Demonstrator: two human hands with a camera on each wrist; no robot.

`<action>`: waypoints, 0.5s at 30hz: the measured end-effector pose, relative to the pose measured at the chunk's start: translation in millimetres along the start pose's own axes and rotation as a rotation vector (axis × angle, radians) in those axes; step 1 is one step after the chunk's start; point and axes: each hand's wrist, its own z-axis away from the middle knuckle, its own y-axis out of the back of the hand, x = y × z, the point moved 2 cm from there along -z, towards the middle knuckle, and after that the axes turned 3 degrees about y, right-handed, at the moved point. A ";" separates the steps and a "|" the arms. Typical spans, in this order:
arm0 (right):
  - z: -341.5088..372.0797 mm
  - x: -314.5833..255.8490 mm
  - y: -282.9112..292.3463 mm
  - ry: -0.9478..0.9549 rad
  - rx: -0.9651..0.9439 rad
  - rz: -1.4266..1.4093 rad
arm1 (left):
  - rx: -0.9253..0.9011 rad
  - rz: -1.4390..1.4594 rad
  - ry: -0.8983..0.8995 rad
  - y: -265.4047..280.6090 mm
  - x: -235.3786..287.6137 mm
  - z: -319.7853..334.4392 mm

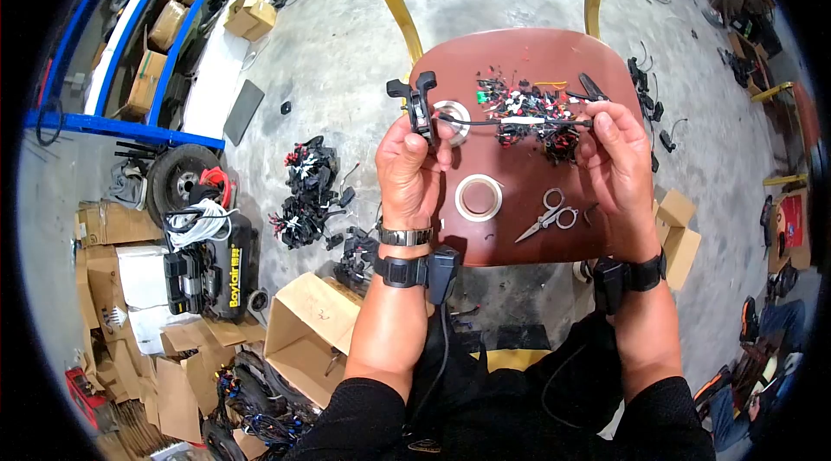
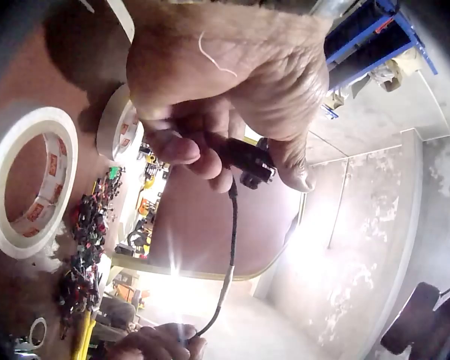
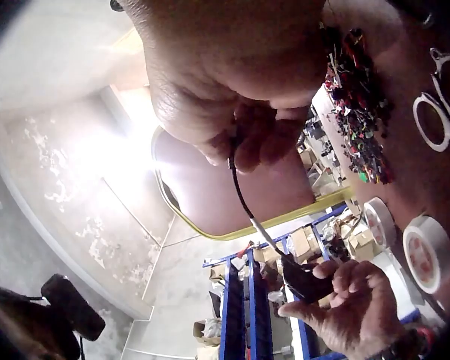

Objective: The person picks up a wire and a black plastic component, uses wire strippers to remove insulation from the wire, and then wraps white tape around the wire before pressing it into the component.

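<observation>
My left hand (image 1: 405,180) grips a black plastic part with two stubby prongs (image 1: 421,110), thumb in front of it. From that part a thin black cable (image 1: 485,122) runs across to my right hand (image 1: 621,168), whose thumb and fingers pinch its far end. A white wrap (image 1: 524,121) covers the cable's middle. In the left wrist view the cable (image 2: 235,225) hangs in a bend between the hands. The right wrist view shows the black part (image 3: 304,283) in the left fingers, while the right fingers hide the cable's tip.
Below the hands is a brown chair seat (image 1: 519,245). On it lie a white tape roll (image 1: 461,201), a second roll behind the cable, scissors (image 1: 544,223), a heap of small wire pieces (image 1: 519,102) and a black-handled tool (image 1: 593,87). Black parts (image 1: 307,188) are piled on the floor, left.
</observation>
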 end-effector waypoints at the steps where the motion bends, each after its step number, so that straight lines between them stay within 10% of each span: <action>1: 0.2 0.3 0.8 -0.005 -0.016 0.007 | -0.004 0.000 0.001 0.1 0.3 0.0; 15: -1.8 -0.4 1.3 0.014 -0.004 -0.064 | 0.015 -0.062 0.013 -3.1 0.8 0.7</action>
